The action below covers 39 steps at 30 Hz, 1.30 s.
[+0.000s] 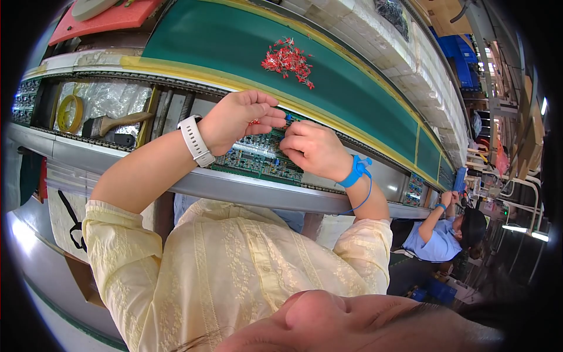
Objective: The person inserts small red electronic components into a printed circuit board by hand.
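Note:
My left hand point(243, 120) is partly curled above the circuit board, holding a few small red components point(254, 122) against its fingers. Close beside it, my right hand point(314, 148) is closed in a pinch low over the board's right part; its fingertips hide whatever they grip. Beneath both hands, the green circuit board point(252, 162), dense with small parts, lies on the rail line. On the green mat beyond the hands is a loose pile of red components with thin wire leads point(287, 61).
Left of the board are a wooden-handled brush point(120, 122) and a yellow tape roll point(70, 114). A metal rail point(234, 188) runs along the near side. A red foam sheet point(111, 23) is at the far left. At right, a person in blue point(437, 239) works farther down the line.

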Each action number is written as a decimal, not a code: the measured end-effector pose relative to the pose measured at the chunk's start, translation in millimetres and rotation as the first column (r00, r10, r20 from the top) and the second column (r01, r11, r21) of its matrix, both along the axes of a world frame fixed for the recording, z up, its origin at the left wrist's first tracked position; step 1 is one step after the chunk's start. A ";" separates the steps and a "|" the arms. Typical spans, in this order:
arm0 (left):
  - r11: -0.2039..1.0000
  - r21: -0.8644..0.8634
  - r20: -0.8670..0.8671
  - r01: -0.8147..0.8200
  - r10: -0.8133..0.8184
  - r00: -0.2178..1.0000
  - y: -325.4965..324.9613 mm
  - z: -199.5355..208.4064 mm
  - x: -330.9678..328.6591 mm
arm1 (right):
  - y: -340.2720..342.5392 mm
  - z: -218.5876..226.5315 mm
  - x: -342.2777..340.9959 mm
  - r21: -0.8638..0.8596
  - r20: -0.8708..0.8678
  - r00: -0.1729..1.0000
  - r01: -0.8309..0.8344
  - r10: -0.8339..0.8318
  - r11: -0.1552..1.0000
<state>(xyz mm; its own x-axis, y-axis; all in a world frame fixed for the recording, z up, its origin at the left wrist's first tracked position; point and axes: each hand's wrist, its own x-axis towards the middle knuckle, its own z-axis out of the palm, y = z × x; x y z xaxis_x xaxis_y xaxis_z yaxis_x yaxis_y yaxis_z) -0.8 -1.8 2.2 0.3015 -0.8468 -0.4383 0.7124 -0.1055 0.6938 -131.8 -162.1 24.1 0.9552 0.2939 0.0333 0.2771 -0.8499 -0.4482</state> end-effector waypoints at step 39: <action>0.998 -0.059 -0.011 0.037 -0.038 0.999 1.0 -2.7 -0.7 | 7.3 -7.0 -6.4 -0.216 0.159 0.984 -0.046 0.082 0.975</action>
